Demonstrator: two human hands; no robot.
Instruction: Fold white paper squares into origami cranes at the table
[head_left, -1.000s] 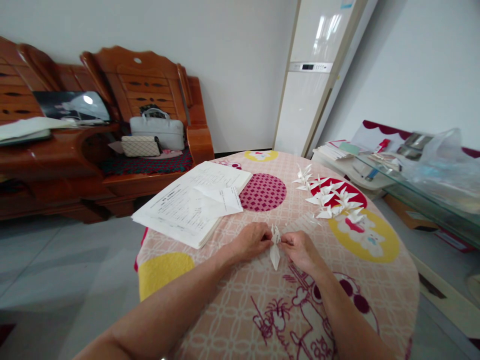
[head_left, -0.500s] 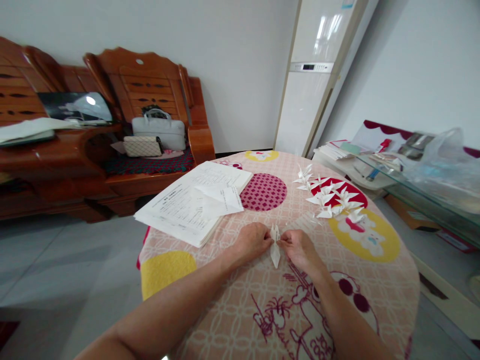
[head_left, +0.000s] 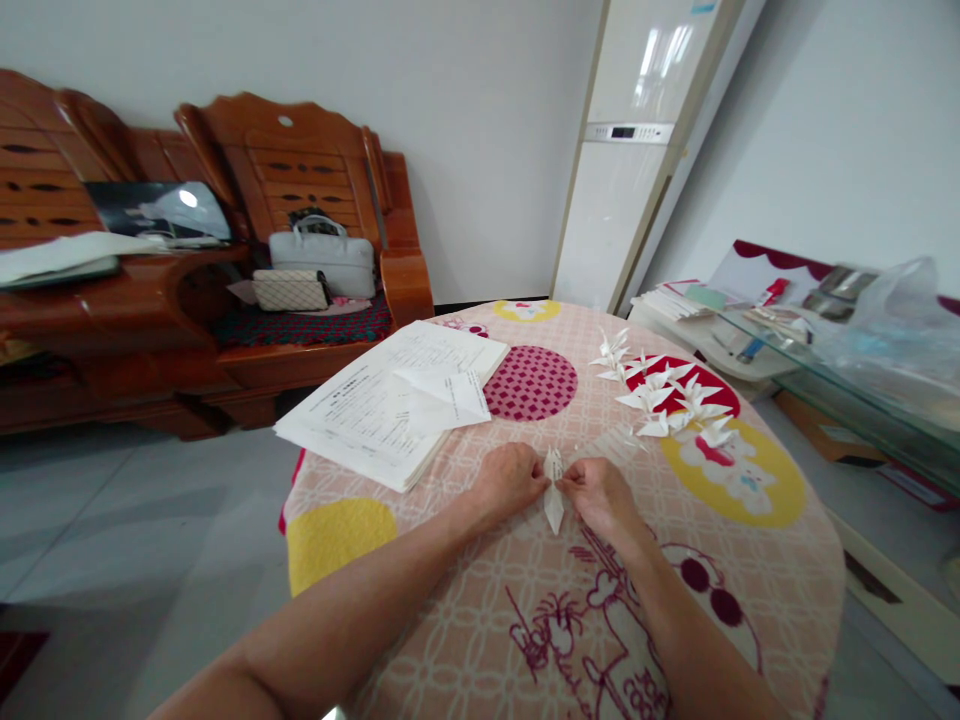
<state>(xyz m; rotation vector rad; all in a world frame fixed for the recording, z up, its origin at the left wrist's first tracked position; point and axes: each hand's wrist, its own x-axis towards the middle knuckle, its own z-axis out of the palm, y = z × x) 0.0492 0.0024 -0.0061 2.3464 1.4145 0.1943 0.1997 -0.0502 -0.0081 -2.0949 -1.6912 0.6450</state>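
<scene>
Between my two hands is a narrow piece of folded white paper (head_left: pixel 554 510), long and diamond-shaped, with printed text near its far end and a split tip there. My left hand (head_left: pixel 513 478) pinches its left edge at mid-length. From the other side, my right hand (head_left: pixel 600 488) pinches the right edge with thumb and finger. The paper's near point lies free toward me, just over the tablecloth. Several folded white paper cranes (head_left: pixel 664 392) sit in a group at the far right of the table.
A stack of printed sheets (head_left: pixel 360 425) lies on the left of the round table, with a loose folded sheet (head_left: pixel 439 398) on top. The patterned tablecloth (head_left: pixel 457 620) covers the table. A glass-topped stand (head_left: pixel 840 385) with a plastic bag (head_left: pixel 892 315) stands at the right.
Both hands keep their pinch on the folded paper and have hardly moved. The whole view has shifted slightly, with things appearing a little further right.
</scene>
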